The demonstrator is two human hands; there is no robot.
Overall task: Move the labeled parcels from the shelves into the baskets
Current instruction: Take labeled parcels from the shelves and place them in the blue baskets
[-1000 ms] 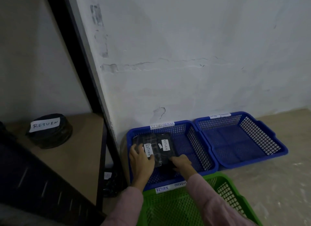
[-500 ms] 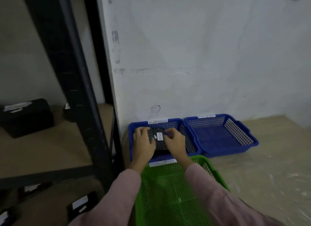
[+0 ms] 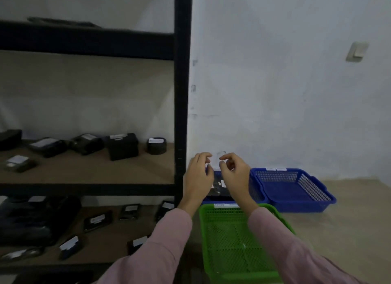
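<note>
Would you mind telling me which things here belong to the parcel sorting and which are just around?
Part of the job:
labeled parcels on the shelves
parcel in the left blue basket
right blue basket
green basket
left hand and right hand, both empty

Not part of it:
wall switch
white wall

This looks like a small storeroom where parcels are sorted. A black metal shelving rack (image 3: 182,93) with wooden boards carries many black wrapped parcels (image 3: 122,146), each with a white paper label. Beside it, on the bare floor (image 3: 349,231), a green basket (image 3: 232,241) and blue baskets (image 3: 275,176) with labelled rims stand against a plain white wall (image 3: 275,83).
</note>
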